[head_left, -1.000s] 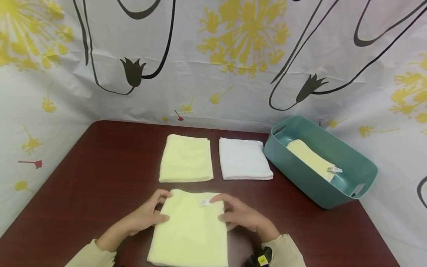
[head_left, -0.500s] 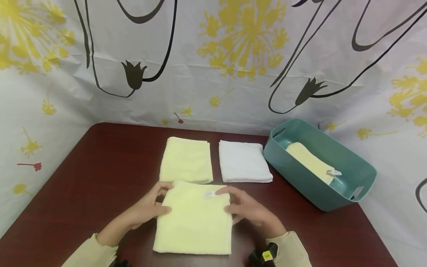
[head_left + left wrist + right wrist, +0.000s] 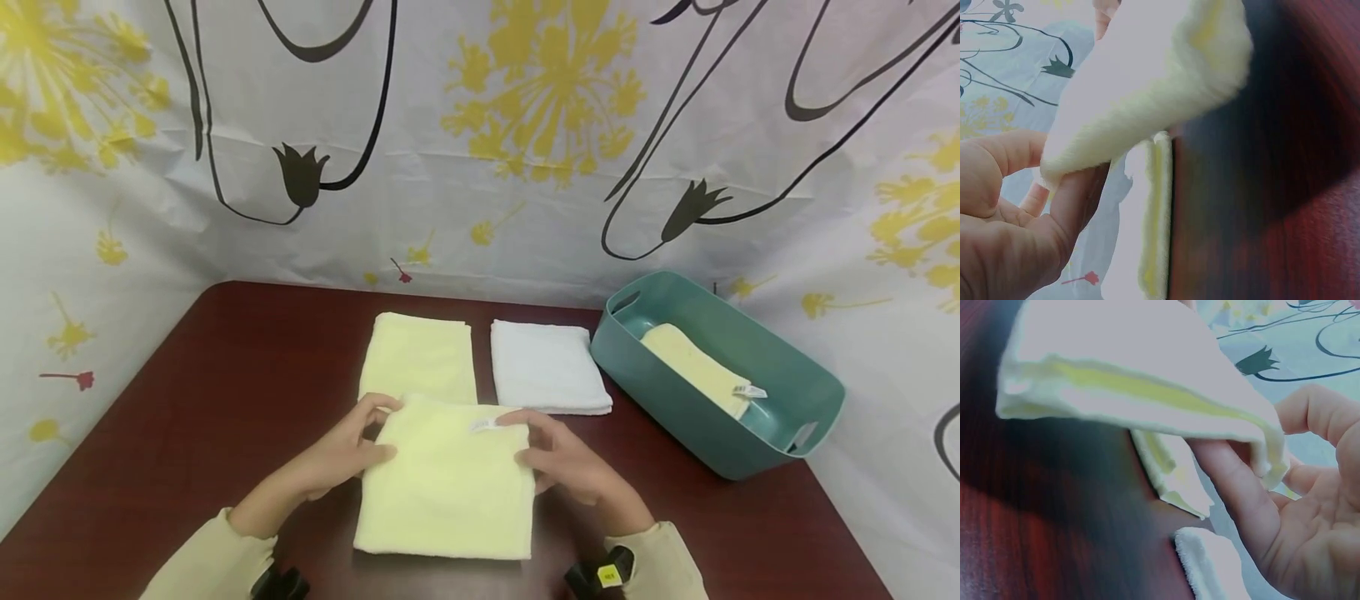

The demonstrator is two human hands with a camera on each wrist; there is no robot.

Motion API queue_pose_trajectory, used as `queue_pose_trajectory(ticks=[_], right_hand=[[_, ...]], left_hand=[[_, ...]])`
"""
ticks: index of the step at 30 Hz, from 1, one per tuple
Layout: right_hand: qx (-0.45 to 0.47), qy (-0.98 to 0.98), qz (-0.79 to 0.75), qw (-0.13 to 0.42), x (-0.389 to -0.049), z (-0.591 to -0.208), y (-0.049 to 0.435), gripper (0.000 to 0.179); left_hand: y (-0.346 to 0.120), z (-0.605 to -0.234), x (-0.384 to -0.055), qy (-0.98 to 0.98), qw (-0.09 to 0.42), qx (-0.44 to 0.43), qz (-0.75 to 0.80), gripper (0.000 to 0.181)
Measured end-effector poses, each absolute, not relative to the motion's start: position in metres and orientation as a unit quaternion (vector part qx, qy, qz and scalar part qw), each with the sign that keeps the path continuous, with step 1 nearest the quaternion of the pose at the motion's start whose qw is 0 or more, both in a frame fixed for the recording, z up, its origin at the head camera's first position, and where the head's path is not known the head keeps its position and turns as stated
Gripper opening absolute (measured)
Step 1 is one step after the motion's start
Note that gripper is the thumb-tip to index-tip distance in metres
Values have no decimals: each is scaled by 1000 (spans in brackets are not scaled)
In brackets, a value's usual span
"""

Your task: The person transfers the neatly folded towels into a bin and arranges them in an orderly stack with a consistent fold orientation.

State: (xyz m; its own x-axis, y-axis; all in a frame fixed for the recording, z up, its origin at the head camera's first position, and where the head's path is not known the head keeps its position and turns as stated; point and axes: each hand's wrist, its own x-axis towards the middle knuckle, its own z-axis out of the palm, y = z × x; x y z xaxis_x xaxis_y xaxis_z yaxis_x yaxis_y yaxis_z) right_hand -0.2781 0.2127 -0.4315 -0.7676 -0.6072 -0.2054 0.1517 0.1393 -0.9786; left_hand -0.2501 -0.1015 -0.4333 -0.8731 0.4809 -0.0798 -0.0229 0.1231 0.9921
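Note:
A folded pale yellow towel [image 3: 453, 492] with a small white label [image 3: 486, 424] is held up by both hands, raised off the table. On its left side my left hand [image 3: 341, 454] pinches the edge, thumb on top and fingers beneath. My right hand [image 3: 573, 467] grips the opposite edge near the label. Both wrist views show the folded layers of the raised towel [image 3: 1141, 81] above the tabletop. Just behind it lies another folded yellow towel [image 3: 420, 358], its near edge hidden by the held one. A folded white towel [image 3: 550, 367] lies to the right of that.
At the back right of the dark red-brown table [image 3: 195, 433] stands a teal basket [image 3: 660, 408], set at an angle. Inside it lies a folded yellow towel [image 3: 697, 367] with a white label. A patterned white curtain [image 3: 450, 183] hangs behind the table.
Both hands have carried the held towel forward and slightly right, so it now overlaps the near edge of the far yellow towel in the head view. The other towels and the basket stay put.

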Motion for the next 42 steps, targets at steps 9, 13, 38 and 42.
queue_pose_trajectory(ticks=[9, 13, 38, 42], right_hand=[[-155, 696, -645, 275, -280, -423, 220, 42], [-144, 704, -646, 259, -280, -417, 225, 41], [-165, 752, -621, 144, -282, -387, 269, 40], [-170, 753, -621, 136, -282, -384, 276, 41]], left_hand=[[-92, -424, -257, 728, 183, 158, 642, 49], [-86, -419, -262, 723, 176, 162, 648, 48], [-41, -385, -292, 696, 161, 159, 681, 51], [-36, -380, -295, 699, 163, 160, 678, 51]])
